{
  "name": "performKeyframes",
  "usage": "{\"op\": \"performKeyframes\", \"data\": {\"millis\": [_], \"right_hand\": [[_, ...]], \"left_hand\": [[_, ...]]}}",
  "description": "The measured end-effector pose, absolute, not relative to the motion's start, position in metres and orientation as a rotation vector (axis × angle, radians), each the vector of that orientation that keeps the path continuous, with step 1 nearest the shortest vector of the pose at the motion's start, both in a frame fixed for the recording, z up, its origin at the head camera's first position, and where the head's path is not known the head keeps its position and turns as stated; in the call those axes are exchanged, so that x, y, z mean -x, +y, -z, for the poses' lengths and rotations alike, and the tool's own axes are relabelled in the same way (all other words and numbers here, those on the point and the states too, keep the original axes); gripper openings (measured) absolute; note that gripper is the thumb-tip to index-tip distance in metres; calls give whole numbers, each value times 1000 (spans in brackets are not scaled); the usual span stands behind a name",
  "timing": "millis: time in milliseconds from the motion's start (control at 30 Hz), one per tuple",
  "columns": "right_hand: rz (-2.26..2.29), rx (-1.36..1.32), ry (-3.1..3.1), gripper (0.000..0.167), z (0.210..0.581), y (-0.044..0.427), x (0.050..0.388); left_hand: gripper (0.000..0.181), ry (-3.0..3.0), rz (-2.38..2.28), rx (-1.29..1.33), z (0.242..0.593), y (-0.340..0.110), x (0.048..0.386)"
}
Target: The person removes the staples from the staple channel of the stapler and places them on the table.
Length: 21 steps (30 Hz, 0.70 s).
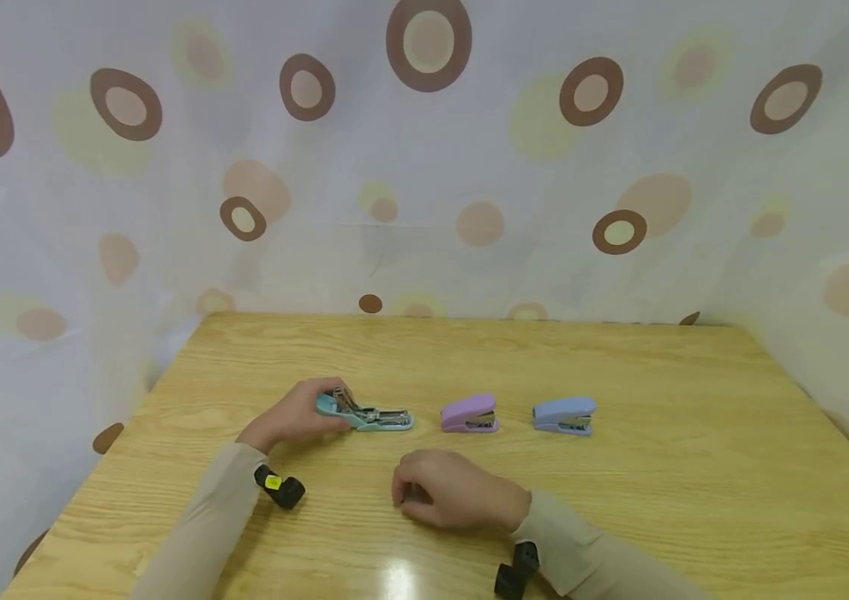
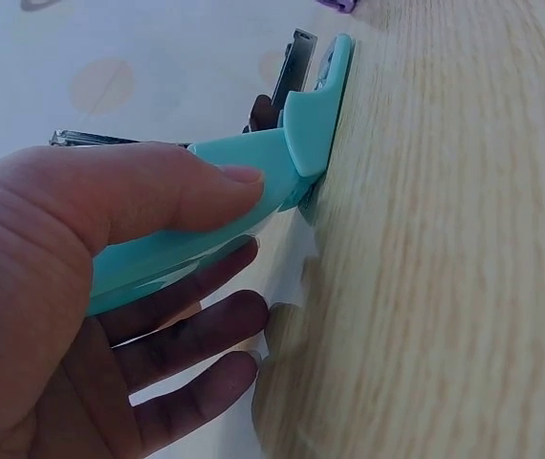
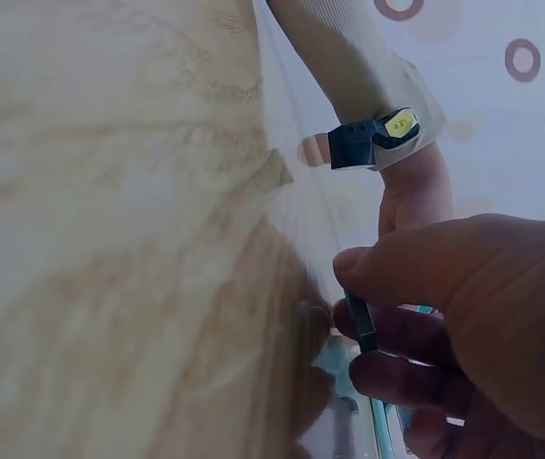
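A teal stapler (image 1: 385,426) lies on the table with its top folded far back, its metal magazine exposed. My left hand (image 1: 298,417) grips its raised top between thumb and fingers; in the left wrist view the thumb presses the teal casing (image 2: 313,129) while the other fingers spread below. Nearer the front, my right hand (image 1: 457,492) hovers low over or rests on the table, fingers curled. In the right wrist view it pinches a small dark grey staple strip (image 3: 360,323) between thumb and fingertips. The head view mostly hides this strip.
To the right of the teal stapler stand a purple stapler (image 1: 469,411) and a blue stapler (image 1: 565,411), both with their tops down. The wooden table (image 1: 694,467) ends at a patterned curtain (image 1: 424,250) behind and at both sides.
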State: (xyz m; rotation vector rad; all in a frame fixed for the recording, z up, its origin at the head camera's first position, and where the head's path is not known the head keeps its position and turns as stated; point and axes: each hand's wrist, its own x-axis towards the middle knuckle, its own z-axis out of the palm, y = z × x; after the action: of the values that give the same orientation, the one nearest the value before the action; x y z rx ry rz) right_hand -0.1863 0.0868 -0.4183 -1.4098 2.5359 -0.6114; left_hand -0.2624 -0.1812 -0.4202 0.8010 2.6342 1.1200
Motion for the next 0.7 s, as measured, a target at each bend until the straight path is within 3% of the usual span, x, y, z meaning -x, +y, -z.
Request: {"op": "performKeyframes", "data": {"millis": [700], "right_hand": [[696,1381,2622,3,406,107,196]], "left_hand": [[26,2681,-1081,-891,423,-183,265]]}}
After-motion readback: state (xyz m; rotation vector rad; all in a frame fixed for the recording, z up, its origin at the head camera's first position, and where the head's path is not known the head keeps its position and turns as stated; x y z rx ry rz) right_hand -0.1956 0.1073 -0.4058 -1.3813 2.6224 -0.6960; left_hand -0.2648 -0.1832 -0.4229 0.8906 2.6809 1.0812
